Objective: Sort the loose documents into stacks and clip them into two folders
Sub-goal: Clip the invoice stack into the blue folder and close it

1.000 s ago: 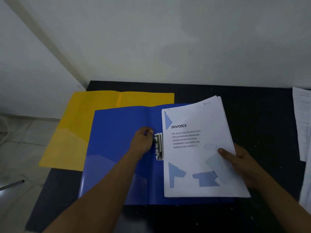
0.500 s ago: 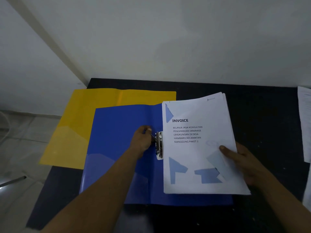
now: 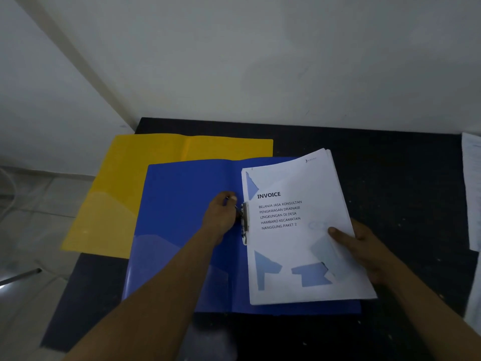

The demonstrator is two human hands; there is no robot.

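Dark surface (image 3: 390, 178) set against a pale wall; landmark for all positions below: blue folder (image 3: 182, 230).

Folders, two. One yellow folder (image 3: 125, 194), lying open, partly under the blue folder and jutting out to its left and far side. One blue folder, open flat at the middle of the surface, with one metal clip (image 3: 244, 222) just right of its spine.

Left hand (image 3: 221, 217): forearm crosses the blue folder's left leaf from the near edge; fingers curled and pinched on the clip's lever.

Invoice stack (image 3: 299, 230), one: white sheets, top page headed "INVOICE", on the blue folder's right leaf, slightly askew, left edge at the clip. Whether the edge sits under the clip cannot be told.

Right hand (image 3: 364, 248): at the stack's right edge, thumb pressed flat on the top page, remaining fingers beneath or behind the sheets, gripping the stack.

Loose papers (image 3: 471, 191), count not clear: well right of the blue folder, cut off by the frame.
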